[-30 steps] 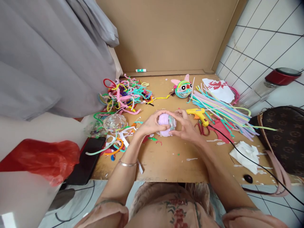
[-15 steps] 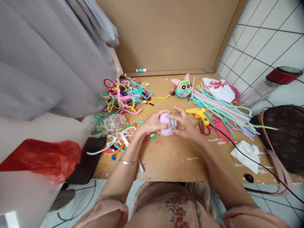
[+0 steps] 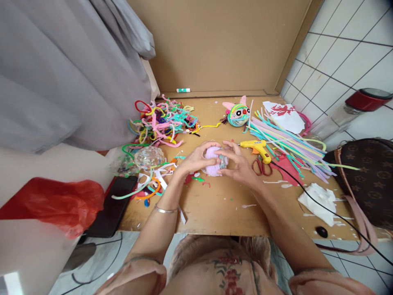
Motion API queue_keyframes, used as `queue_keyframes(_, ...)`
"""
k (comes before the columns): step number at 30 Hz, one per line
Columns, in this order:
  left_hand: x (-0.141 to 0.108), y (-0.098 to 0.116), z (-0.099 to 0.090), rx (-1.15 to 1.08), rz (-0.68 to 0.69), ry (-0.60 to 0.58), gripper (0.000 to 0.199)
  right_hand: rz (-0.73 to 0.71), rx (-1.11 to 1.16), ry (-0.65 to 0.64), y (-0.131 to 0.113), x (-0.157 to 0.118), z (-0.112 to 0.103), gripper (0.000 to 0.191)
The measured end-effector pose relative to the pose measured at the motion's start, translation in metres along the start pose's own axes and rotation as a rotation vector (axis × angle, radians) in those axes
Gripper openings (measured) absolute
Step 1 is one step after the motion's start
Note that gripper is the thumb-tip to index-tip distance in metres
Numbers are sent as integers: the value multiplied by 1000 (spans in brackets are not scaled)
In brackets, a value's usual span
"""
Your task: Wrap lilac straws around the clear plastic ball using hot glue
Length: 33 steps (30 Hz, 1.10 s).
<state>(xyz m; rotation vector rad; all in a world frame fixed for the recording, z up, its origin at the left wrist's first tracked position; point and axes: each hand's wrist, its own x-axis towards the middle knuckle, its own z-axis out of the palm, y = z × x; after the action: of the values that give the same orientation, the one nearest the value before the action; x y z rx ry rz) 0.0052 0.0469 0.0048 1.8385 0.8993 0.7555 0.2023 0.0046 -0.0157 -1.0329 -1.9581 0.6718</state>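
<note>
Ball (image 3: 211, 155), partly lilac, was clasped between left hand (image 3: 195, 159) and right hand (image 3: 240, 167), glue gun (image 3: 260, 150) lay right on tabletop (image 3: 215, 211).

A grey curtain (image 3: 61, 73) drapes the far left. Behind the wooden table (image 3: 215, 217) stands a plain brown panel (image 3: 221, 45); right, a white tiled wall (image 3: 322, 57) with dark grout. Pale tiled floor (image 3: 377, 272) shows near.

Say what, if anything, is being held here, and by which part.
A round lilac-banded object is held: the left hand grips its lilac left side between thumb and fingers; the right hand steadies its right side with the fingertips.
</note>
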Motion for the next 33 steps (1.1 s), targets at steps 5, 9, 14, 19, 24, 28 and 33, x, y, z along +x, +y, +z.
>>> queue_keyframes(5, -1, 1, -1, -21, -13, 2, 61, -26, -14, -2, 0, 0, 0, 54)
queue_keyframes(9, -2, 1, -2, -25, -7, -6, 57, -53, -19, 10, -1, 0, 1, 51)
queue_keyframes(14, -3, 0, -2, -42, 0, -7, 54, -60, -30, 17, 1, -1, 3, 50)
queue_keyframes(19, -3, 1, -2, -63, -12, -8, 54, -26, -25, 5, 0, -2, 3, 53)
queue_keyframes(24, -2, 0, -1, -80, 11, 7, 55, 33, -43, -14, -1, -1, 1, 82)
queue_keyframes(28, -2, -1, -1, -48, 2, 19, 56, 71, -57, -62, 2, 0, 0, 83)
queue_keyframes(33, -2, 0, -1, -22, -3, 13, 60, 76, -44, -94, 3, -1, 0, 77)
